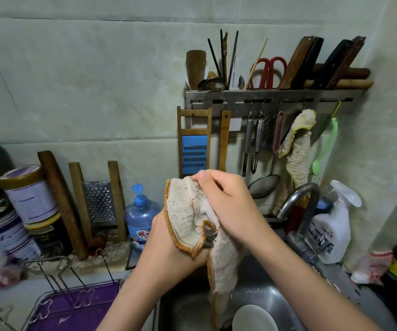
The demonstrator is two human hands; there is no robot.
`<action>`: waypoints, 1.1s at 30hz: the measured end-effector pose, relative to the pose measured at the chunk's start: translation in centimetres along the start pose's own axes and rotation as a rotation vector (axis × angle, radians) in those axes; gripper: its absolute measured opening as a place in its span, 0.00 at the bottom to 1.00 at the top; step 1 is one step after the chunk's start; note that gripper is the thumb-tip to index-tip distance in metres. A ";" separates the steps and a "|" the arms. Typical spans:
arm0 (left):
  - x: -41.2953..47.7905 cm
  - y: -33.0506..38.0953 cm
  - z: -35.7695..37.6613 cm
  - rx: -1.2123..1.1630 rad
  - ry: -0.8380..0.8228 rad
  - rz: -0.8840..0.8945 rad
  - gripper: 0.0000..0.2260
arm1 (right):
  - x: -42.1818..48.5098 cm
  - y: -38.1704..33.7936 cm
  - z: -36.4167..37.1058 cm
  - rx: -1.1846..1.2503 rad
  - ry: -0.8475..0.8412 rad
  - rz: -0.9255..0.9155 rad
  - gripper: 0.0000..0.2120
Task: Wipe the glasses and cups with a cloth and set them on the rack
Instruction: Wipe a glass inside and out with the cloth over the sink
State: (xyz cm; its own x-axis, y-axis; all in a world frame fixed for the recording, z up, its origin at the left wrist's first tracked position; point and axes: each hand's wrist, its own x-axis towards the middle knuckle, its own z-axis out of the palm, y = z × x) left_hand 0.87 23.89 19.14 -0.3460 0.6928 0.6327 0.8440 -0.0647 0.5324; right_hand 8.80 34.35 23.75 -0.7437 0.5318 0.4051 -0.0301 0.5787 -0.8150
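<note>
Over the sink, both hands hold a beige cloth with an orange hem. My left hand grips the bunched cloth from below. My right hand curls over its top, thumb pinching the upper fold. A long tail of cloth hangs down into the sink. Anything wrapped inside is hidden; no glass or cup shows. The wire rack over a purple tray stands at the lower left.
A white dish lies in the steel sink. The tap curves just right of my hands. A blue soap bottle, graters and tins line the back left. A wall shelf holds knives, scissors and hanging tools.
</note>
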 end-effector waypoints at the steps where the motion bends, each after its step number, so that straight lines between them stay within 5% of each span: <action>1: 0.0 0.1 -0.1 -0.054 -0.012 -0.019 0.09 | 0.0 0.0 0.0 0.040 0.021 0.002 0.17; 4: 0.2 0.0 -0.3 -0.184 0.006 -0.046 0.19 | -0.9 -0.3 -0.7 0.079 -0.129 -0.086 0.24; 6: 0.4 0.3 -0.5 -0.186 0.016 0.002 0.20 | -1.7 -0.5 -1.1 -0.170 -0.337 -0.139 0.33; 8: 0.7 0.4 -0.5 -0.137 -0.019 0.034 0.16 | -1.9 -0.2 -1.3 -0.307 -0.351 -0.227 0.31; 13: 1.1 1.1 -0.8 0.002 -0.052 0.030 0.10 | -2.6 1.0 -0.4 0.051 -0.042 -0.322 0.16; 16: 0.8 1.3 -0.9 -0.179 -0.076 -0.105 0.22 | -2.3 1.0 -1.3 0.419 0.049 -0.112 0.15; 20: 0.4 1.0 -0.8 -0.467 -0.109 -0.133 0.34 | -0.9 2.0 -2.8 0.523 0.020 0.161 0.13; 25: 0.4 0.8 0.5 -0.895 -0.041 -0.297 0.41 | -0.8 1.9 -2.2 1.021 0.042 0.314 0.16; 28: 0.8 1.3 0.9 -1.156 -0.033 -0.399 0.48 | -0.4 2.7 -1.9 1.161 0.115 0.348 0.28; 30: 1.3 2.3 1.3 -1.160 0.096 -0.456 0.52 | -0.8 3.0 -1.2 1.196 0.130 0.332 0.35; 33: 2.0 3.9 2.3 -1.147 0.350 -0.517 0.43 | -2.4 2.8 0.9 1.177 -0.004 0.238 0.39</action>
State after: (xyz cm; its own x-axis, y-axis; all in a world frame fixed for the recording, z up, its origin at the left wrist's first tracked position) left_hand 4.42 26.68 21.19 -0.7576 0.6106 0.2307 -0.1860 -0.5407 0.8204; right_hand 9.89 34.11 20.07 -0.8153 0.5456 0.1937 -0.4822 -0.4547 -0.7489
